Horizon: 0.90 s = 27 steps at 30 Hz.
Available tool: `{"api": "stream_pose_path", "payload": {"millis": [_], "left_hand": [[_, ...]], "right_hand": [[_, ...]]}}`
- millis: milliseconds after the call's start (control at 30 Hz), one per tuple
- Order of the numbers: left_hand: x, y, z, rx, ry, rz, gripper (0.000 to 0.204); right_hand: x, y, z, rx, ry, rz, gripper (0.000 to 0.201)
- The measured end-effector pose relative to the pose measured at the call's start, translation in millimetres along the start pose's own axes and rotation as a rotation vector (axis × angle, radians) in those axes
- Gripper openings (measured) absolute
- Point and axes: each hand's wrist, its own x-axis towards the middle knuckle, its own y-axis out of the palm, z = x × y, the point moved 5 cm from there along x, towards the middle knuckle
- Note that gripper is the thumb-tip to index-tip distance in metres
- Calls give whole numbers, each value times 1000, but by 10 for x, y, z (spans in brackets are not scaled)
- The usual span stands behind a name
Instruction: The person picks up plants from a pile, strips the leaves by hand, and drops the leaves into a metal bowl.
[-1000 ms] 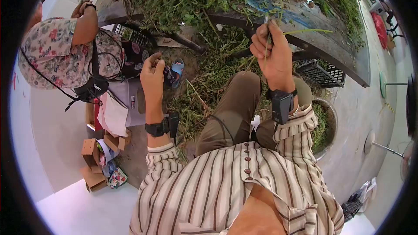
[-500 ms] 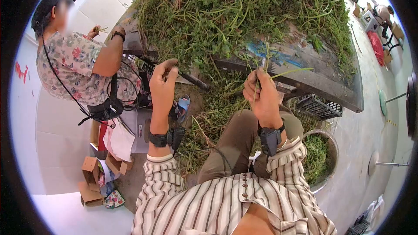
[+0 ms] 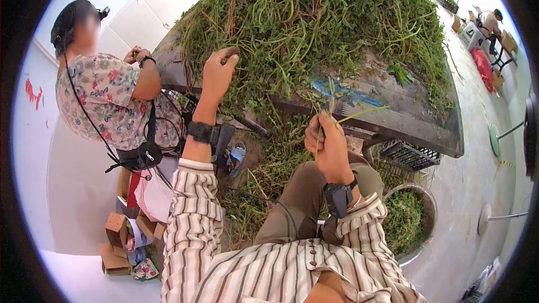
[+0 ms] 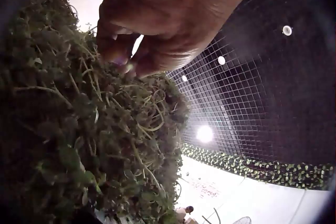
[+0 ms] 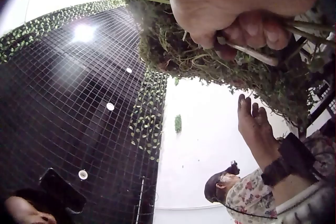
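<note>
A big heap of leafy green plants [image 3: 303, 17] covers most of the dark table [image 3: 415, 126]. My left hand [image 3: 219, 76] reaches to the heap's near left side, thumb and forefinger extended and apart. Close up in the left wrist view, its fingertips are right at the tangled stems [image 4: 149, 119]. Lower and to the right, at the table's front edge, my right hand [image 3: 331, 146] pinches a few thin green stems [image 3: 365, 112], one sticking out to the right. A short pale stick-like piece [image 5: 254, 55] shows under its curled fingers in the right wrist view.
Plant litter [image 3: 269, 174] covers the floor under the table, near a black crate [image 3: 410, 154]. A round tub [image 3: 431, 213] of greens stands by my right leg. Another person [image 3: 104, 84] works at the left, with cardboard boxes [image 3: 116, 230] behind them.
My left hand has moved up and forward to the heap. The right hand keeps the stems and sits lower in view. The head view has tilted up, showing more of the heap.
</note>
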Motion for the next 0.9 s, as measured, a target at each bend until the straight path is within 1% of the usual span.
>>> {"api": "stream_pose_path", "payload": {"millis": [67,200,267,367,433,500,533,567,633,667,700,767,800,833,900], "left_hand": [[172,64,80,32,63,0,29],[374,146,19,4,111,24,31],[433,144,-78,205,229,-17,32],[624,158,106,260,184,-5,32],[641,187,37,228,172,5,30],[639,207,-106,36,211,-31,26],[569,230,-292,-7,282,-69,24],[544,290,-435,-8,284,-66,24],[528,449,-614,-52,289,3,23],[570,566,-641,-94,337,46,27],[649,681,-602,-98,339,45,27],[766,917,-591,-76,382,99,36],[805,1010,-573,-98,256,170,41],[858,1070,-560,-101,262,173,41],[920,1205,-578,-208,235,259,39]], "right_hand": [[1,-8,-20,1,-6,0,25],[-13,11,-4,0,11,-14,27],[-13,10,-11,15,20,-6,27],[-32,6,-18,-11,37,-56,26],[-35,10,-20,4,41,-42,26],[-40,18,-29,21,47,-29,25],[-45,23,-39,23,57,-33,25],[-46,27,-50,24,68,-37,24],[-45,21,-63,15,69,-46,24],[-46,12,-69,4,71,-54,23],[-46,8,-68,2,69,-54,23],[-44,-28,-66,-19,90,-102,22],[-42,-37,-56,-20,82,-104,22],[-40,-31,-50,3,76,-70,22],[-24,-39,-40,26,65,-38,22]]}}
